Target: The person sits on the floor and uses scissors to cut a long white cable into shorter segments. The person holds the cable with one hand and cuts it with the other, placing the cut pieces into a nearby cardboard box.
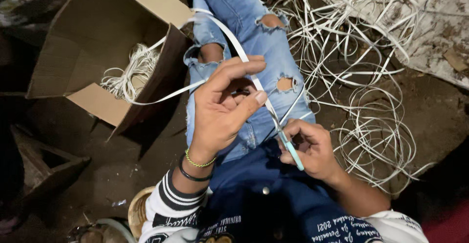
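Strip [229, 40] of flat white material is being held taut above the lap: it is being drawn out of the open cardboard box [93, 37], passed over the torn blue jeans [254, 23], and brought down to the two hands. The left hand [224, 108] is being kept raised, its thumb and forefinger closed on the strip, the other fingers loosely curled. The right hand [310, 147] is being kept lower, its fingers clamped round a small light-blue-handled blade [292, 150], whose tip is being laid against the strip just below the left thumb. Whether the edge is already biting in cannot be told.

More white strip is being stored coiled inside the box; a large loose tangle of strips [361, 77] is lying on the dirt floor to the right, beside the leg.

Risk, as judged: the blade is being worked close to the left thumb and directly over the knee, so a slip along the taut strip could cut either. Uneven tension could be causing the cut to wander or the strip to snap. Loose coils near the leg could be snagging.
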